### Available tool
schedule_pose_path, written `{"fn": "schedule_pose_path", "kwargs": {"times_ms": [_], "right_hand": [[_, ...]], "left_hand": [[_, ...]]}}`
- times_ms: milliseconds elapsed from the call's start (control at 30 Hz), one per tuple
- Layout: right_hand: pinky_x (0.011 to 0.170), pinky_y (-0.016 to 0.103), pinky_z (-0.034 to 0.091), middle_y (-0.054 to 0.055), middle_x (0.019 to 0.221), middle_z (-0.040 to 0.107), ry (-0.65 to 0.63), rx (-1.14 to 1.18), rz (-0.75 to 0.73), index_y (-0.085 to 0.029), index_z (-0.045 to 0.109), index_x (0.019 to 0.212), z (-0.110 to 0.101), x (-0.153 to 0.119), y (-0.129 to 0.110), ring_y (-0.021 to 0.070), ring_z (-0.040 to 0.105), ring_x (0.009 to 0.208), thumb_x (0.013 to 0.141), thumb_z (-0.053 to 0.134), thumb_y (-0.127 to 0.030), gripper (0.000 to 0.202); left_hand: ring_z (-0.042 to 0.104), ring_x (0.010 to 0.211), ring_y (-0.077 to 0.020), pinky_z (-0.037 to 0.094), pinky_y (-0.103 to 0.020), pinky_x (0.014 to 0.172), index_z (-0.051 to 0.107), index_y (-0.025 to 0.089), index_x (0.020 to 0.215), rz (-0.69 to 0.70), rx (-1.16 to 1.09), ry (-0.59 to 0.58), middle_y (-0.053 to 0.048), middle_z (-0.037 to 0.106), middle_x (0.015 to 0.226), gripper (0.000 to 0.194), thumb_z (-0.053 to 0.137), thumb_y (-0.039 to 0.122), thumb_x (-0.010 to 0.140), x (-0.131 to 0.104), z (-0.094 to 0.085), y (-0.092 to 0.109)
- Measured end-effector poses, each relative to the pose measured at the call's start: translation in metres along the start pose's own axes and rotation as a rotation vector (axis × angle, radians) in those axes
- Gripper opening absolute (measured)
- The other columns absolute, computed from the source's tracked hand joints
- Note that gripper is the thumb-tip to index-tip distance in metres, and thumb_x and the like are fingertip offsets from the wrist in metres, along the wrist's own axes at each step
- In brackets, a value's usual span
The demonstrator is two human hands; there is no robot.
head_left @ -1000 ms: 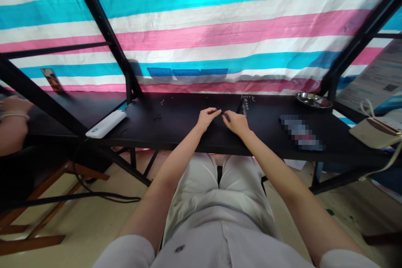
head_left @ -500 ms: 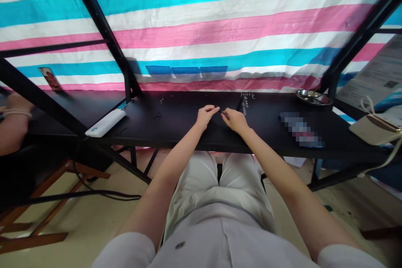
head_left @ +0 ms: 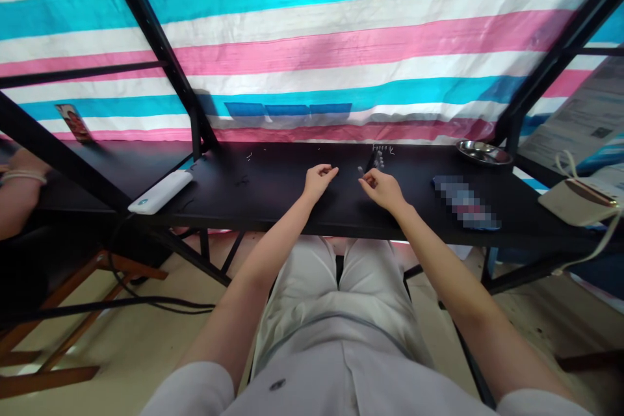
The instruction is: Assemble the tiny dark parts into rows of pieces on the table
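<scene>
My left hand [head_left: 320,182] is above the black table [head_left: 273,201], its thumb and fingers pinched together; whatever they hold is hidden or too dark to make out. A short gap to the right, my right hand [head_left: 385,188] is closed, thumb against fingers. A small pale grey piece [head_left: 361,171] shows at its fingertips. Just beyond this hand lie several small greyish pieces [head_left: 379,158] in a line, beside a dark strip [head_left: 372,159]. Small white bits [head_left: 383,148] lie in a row behind them.
To the left is a long white case [head_left: 160,192]. A metal dish [head_left: 482,153], a blurred-out flat object [head_left: 465,203] and a beige bag [head_left: 578,200] are on the right. Black frame posts [head_left: 180,71] flank the table. Another person's arm [head_left: 22,188] is at far left.
My hands have come apart; before, they met at a thin dark piece between their fingertips. My right hand has moved right, near the line of greyish pieces, while the left stays nearly in place.
</scene>
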State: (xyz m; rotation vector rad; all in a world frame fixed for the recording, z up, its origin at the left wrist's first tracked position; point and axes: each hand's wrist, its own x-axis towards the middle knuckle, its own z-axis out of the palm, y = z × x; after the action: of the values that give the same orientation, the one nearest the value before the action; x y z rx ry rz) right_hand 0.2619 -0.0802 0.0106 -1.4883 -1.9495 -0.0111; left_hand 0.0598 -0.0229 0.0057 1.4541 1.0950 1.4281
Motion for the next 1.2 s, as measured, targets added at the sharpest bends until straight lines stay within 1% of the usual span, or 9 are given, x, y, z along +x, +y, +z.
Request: {"fn": "schedule_pose_path", "kwargs": {"times_ms": [133, 233, 300, 400, 567, 767, 933, 1067, 1200], "right_hand": [[0.063, 0.026, 0.041, 0.004, 0.084, 0.069, 0.032, 0.053, 0.185, -0.021, 0.061, 0.086, -0.005, -0.008, 0.015, 0.0166, 0.061, 0.070, 0.082, 0.052, -0.038, 0.020], [0.065, 0.028, 0.041, 0.004, 0.082, 0.070, 0.055, -0.006, 0.339, -0.022, 0.061, 0.081, -0.005, -0.010, 0.019, 0.0191, 0.063, 0.076, 0.080, 0.055, -0.038, 0.017], [0.065, 0.029, 0.041, 0.005, 0.081, 0.070, 0.057, -0.072, 0.414, -0.022, 0.062, 0.080, -0.004, -0.009, 0.018, 0.0210, 0.063, 0.079, 0.081, 0.055, -0.040, 0.019], [0.066, 0.030, 0.041, 0.006, 0.082, 0.070, 0.032, -0.158, 0.465, -0.023, 0.064, 0.083, -0.003, -0.006, 0.018, 0.0226, 0.063, 0.080, 0.082, 0.054, -0.043, 0.022], [0.065, 0.031, 0.042, 0.008, 0.084, 0.069, -0.010, -0.245, 0.480, -0.023, 0.068, 0.088, -0.001, -0.004, 0.024, 0.0232, 0.063, 0.078, 0.082, 0.053, -0.045, 0.028], [0.065, 0.031, 0.042, 0.010, 0.087, 0.069, -0.063, -0.287, 0.465, -0.023, 0.070, 0.090, 0.002, 0.000, 0.024, 0.0231, 0.063, 0.079, 0.082, 0.053, -0.045, 0.029], [0.067, 0.032, 0.043, 0.011, 0.089, 0.069, -0.075, -0.277, 0.511, -0.023, 0.070, 0.091, 0.000, -0.001, 0.020, 0.0249, 0.063, 0.082, 0.081, 0.054, -0.049, 0.032], [0.069, 0.033, 0.043, 0.011, 0.090, 0.069, -0.074, -0.264, 0.516, -0.023, 0.069, 0.095, -0.002, -0.004, 0.018, 0.0256, 0.063, 0.084, 0.080, 0.054, -0.053, 0.037], [0.069, 0.033, 0.044, 0.012, 0.090, 0.069, -0.080, -0.262, 0.519, -0.022, 0.069, 0.095, -0.002, -0.005, 0.018, 0.0258, 0.063, 0.085, 0.080, 0.054, -0.053, 0.038]], "left_hand": [[0.052, 0.059, -0.0130, 0.042, -0.029, 0.065, 0.071, 0.014, 0.074, 0.087, 0.168, -0.178, -0.003, 0.062, 0.065, 0.029, 0.075, 0.038, 0.059, -0.004, 0.013, 0.004], [0.056, 0.062, -0.0151, 0.044, -0.030, 0.068, 0.072, 0.015, 0.074, 0.143, 0.278, -0.303, -0.005, 0.065, 0.066, 0.024, 0.075, 0.035, 0.061, -0.002, 0.028, 0.011], [0.058, 0.063, -0.0164, 0.044, -0.031, 0.069, 0.072, 0.016, 0.073, 0.179, 0.338, -0.336, -0.006, 0.066, 0.067, 0.020, 0.074, 0.032, 0.063, 0.000, 0.040, 0.013], [0.059, 0.064, -0.0175, 0.045, -0.031, 0.069, 0.072, 0.017, 0.070, 0.205, 0.415, -0.306, -0.005, 0.066, 0.066, 0.014, 0.074, 0.030, 0.063, 0.002, 0.059, 0.013], [0.059, 0.066, -0.0184, 0.045, -0.031, 0.070, 0.071, 0.018, 0.068, 0.127, 0.469, -0.204, -0.005, 0.065, 0.065, 0.011, 0.073, 0.027, 0.063, 0.000, 0.077, 0.006], [0.059, 0.071, -0.0208, 0.043, -0.033, 0.073, 0.070, 0.019, 0.068, 0.139, 0.578, -0.229, -0.006, 0.066, 0.068, 0.008, 0.071, 0.027, 0.065, 0.002, 0.080, -0.004], [0.056, 0.086, -0.0261, 0.039, -0.037, 0.081, 0.069, 0.020, 0.066, 0.119, 0.650, -0.210, -0.007, 0.065, 0.075, 0.011, 0.074, 0.029, 0.063, 0.003, 0.080, -0.003], [0.051, 0.098, -0.0306, 0.036, -0.040, 0.083, 0.070, 0.019, 0.082, 0.090, 0.752, -0.208, -0.010, 0.065, 0.092, 0.028, 0.076, 0.038, 0.062, -0.002, 0.078, 0.003], [0.050, 0.101, -0.0286, 0.034, -0.037, 0.082, 0.064, 0.019, 0.101, 0.108, 0.766, -0.185, -0.009, 0.063, 0.100, 0.045, 0.076, 0.041, 0.063, -0.009, 0.075, 0.008]]}}
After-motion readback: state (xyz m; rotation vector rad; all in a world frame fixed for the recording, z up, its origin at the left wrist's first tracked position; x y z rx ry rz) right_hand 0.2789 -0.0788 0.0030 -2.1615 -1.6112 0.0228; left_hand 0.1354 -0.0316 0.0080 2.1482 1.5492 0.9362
